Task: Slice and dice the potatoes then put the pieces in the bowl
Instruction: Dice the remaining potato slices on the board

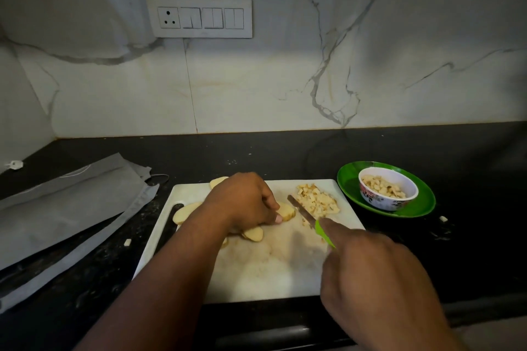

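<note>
Right hand (376, 271) grips a green-handled knife (309, 221), blade angled over the white cutting board (271, 268) between a potato slice (286, 211) and a pile of diced potato (316, 200). Left hand (242, 199) curls its fingers down on that slice, pinning it, more slices (185, 211) lying left and below the wrist. Floral bowl (387, 192) with diced pieces sits on a green plate (422, 202) just right of the board, grey bag (65, 208) on the dark counter (470, 251) to the left.
</note>
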The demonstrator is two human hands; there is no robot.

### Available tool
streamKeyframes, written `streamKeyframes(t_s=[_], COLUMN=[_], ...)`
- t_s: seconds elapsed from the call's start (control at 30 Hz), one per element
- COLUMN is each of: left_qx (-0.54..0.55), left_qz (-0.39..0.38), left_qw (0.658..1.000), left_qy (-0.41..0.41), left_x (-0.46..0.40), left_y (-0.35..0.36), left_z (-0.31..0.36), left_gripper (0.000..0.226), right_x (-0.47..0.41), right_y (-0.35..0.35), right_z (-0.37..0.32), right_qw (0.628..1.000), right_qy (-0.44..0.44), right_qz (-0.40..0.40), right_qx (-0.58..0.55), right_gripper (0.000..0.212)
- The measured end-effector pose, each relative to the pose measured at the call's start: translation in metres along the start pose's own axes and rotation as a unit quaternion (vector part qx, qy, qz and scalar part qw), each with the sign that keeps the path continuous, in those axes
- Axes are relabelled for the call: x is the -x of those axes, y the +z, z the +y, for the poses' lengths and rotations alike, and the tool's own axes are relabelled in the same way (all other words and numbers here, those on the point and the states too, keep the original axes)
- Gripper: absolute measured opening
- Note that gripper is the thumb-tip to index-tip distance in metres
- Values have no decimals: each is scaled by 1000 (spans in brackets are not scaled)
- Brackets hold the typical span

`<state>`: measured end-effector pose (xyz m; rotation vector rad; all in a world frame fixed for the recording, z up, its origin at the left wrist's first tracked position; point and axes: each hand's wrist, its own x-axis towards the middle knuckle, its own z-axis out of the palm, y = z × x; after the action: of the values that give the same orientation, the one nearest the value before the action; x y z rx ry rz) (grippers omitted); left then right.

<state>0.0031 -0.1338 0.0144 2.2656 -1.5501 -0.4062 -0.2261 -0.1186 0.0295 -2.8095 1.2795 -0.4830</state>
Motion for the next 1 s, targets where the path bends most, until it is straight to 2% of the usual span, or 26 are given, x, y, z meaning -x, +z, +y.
streamKeyframes(t_s=[0.23, 0.5, 0.73, 1.0], left_qx=[28, 31, 15, 32], left_qz=[-2, 0, 4, -8], left_qw=[1000, 999, 999, 998], left_qy=[-13, -20, -41, -48], left_x=[-2, -6, -4, -8], left_y=[2, 3, 0, 2], left_z=[-1, -4, 0, -3], left_gripper=[24, 23, 21, 20], right_x=[-25, 12, -16, -1], right_y=[30, 1, 12, 25], right_z=[-14, -3, -15, -11], right_qw=[1000, 997, 1000, 999], right_qy=[1, 11, -6, 13], right_qz=[-17, -69, 4, -31], right_qx=[-6, -21, 12, -19], right_gripper=[57, 62, 57, 60])
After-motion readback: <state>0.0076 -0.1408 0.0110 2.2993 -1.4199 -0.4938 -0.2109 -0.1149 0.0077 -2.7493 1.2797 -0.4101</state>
